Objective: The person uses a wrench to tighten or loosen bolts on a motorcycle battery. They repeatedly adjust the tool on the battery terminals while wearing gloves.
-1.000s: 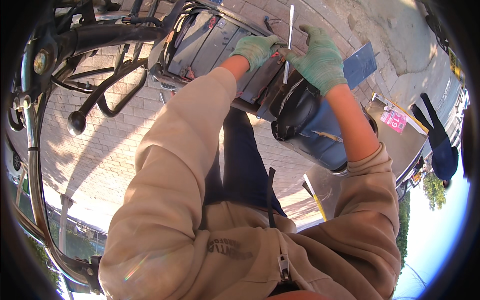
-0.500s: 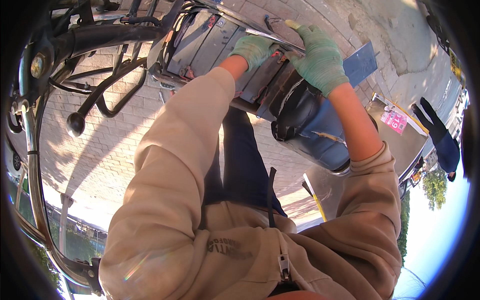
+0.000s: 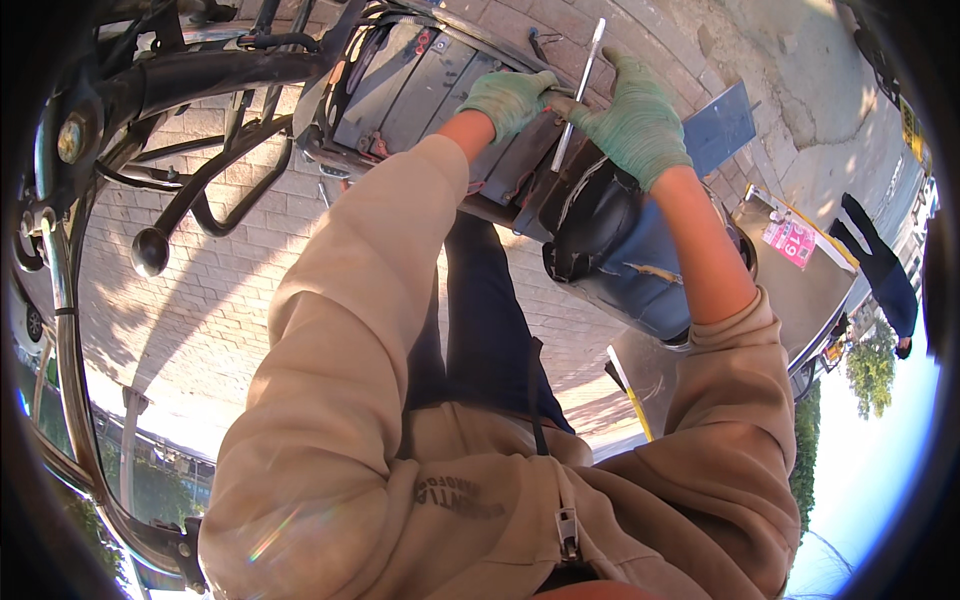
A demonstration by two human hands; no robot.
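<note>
In green-coated gloves, both my hands work at the edge of an open compartment of grey battery blocks [image 3: 385, 95]. My left hand [image 3: 505, 100] is closed at the compartment's far right, its fingertips curled around something I cannot make out. A straight silver metal bar [image 3: 591, 60], like a wrench handle, slants beside those fingertips. Close against the bar is my right hand [image 3: 638, 125]. Its thumb reaches left across the bar's line toward the left hand, while its fingers stretch away, apart from the thumb. What the bar attaches to is hidden.
A torn black seat [image 3: 625, 255] lies right of the compartment. Black tubular framework [image 3: 220, 75] with a round knob fills the left. A blue flat panel [image 3: 722, 130] rests on the paving beyond. Far right, a person in dark clothes [image 3: 885, 275] stands.
The silver bar has swung from lying along the compartment's far edge to standing across it. My right hand's fingers have shifted slightly; the left hand stays nearly in place.
</note>
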